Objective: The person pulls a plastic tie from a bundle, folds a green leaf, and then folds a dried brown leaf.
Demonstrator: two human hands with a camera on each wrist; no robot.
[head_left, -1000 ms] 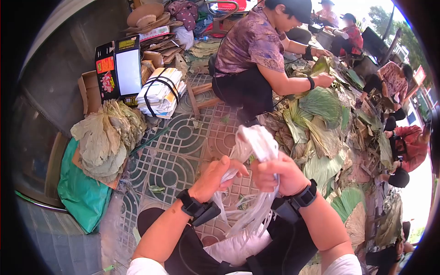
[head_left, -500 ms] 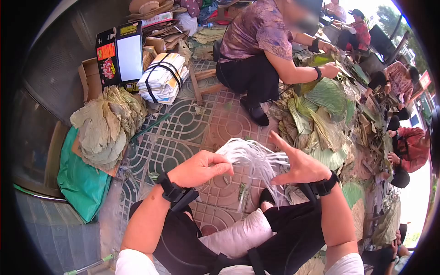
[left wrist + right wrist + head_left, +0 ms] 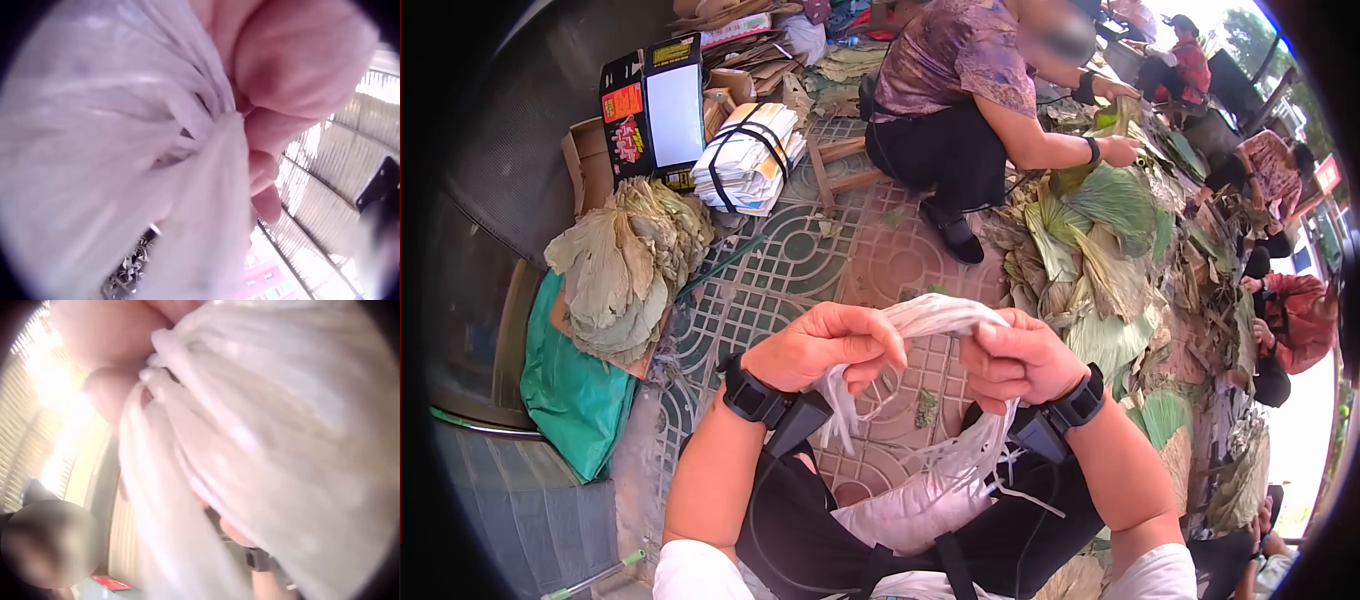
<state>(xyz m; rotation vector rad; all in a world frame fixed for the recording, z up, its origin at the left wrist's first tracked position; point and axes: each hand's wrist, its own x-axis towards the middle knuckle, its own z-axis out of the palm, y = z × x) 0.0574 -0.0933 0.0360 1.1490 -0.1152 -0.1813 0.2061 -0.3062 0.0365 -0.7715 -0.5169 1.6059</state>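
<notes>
**Gripping limp white strands above patterned paving**

Holding a long, loose bundle of thin, white, plastic-looking strands (image 3: 940,315) in front of the body: one end in the curled fingers of the left hand (image 3: 825,345), the other pinched in the right hand (image 3: 1020,355). Could lose the whole bundle through too light a pinch; could knot the crossed tails; could snag a stray strand on the angular black wrist device (image 3: 1040,432).

Underfoot, hard paving (image 3: 910,250) with raised rings and grids. To the right, a sprawling heap of pleated green-brown leaves (image 3: 1112,335); to the left, a rounded stack of crinkled, papery, pale leaves (image 3: 615,280). Smallest, flat ribbons, arched between hands, splaying into curled ends.
</notes>
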